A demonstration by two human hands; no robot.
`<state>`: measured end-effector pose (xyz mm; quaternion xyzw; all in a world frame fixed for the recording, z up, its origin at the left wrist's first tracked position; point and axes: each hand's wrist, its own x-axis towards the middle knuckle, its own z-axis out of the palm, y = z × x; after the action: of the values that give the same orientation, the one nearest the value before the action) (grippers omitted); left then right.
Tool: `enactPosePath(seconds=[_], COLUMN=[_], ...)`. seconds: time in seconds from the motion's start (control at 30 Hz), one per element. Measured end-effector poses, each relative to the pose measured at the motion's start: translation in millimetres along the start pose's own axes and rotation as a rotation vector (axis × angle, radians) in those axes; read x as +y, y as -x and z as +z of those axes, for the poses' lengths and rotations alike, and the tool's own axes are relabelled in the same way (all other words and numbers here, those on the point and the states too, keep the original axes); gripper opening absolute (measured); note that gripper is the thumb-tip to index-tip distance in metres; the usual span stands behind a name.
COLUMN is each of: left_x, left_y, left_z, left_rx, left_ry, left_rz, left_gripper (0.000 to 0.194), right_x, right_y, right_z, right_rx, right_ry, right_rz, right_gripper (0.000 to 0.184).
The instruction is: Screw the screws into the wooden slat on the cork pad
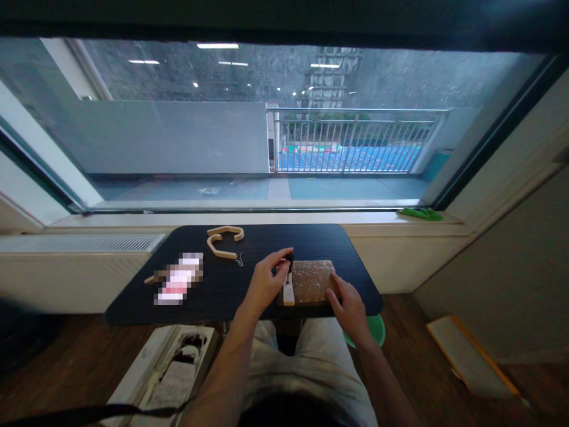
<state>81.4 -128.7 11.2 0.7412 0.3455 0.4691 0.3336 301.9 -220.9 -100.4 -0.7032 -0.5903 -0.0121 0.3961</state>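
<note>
While the package [315,282] lies on the tabletop [306,240] between both hands, its long axis side to side, the left hand [265,279] pinches a dark piece [290,258] at the package's far left corner; the right hand [349,303], fingers slightly apart, touches its right edge.

Dim room, cool daylight from window [178,136]; ceiling-light reflections glare on its glass above the railing [355,142]. Below window, floor corners fall dark. Wide-angle bend at edges; blurry dark patch far left; pixelated block on desk [306,237].
</note>
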Motion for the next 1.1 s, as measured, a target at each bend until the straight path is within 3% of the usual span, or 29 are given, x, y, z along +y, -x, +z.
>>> enactPosePath(seconds=[0.23, 0.73, 1.1], left_x=[-3.7, -0.9, -1.9], left_y=[-0.3, 1.5, 3.8], left_z=[-0.4, -2.8, -2.9], left_rx=[0.070, -0.010, -0.003], left_ry=[-0.032, 0.004, 0.059], left_rz=[0.051, -0.014, -0.086], left_gripper=[0.026, 0.032, 0.034], right_x=[-1.1, -2.4, -0.5], right_y=[-0.2, -0.4, -0.7], right_z=[-0.8, -0.5, 0.6], right_rx=[-0.002, -0.002, -0.004], right_ry=[-0.011, -0.001, -0.012], right_rz=[0.001, 0.010, 0.010], right_gripper=[0.050, 0.050, 0.050])
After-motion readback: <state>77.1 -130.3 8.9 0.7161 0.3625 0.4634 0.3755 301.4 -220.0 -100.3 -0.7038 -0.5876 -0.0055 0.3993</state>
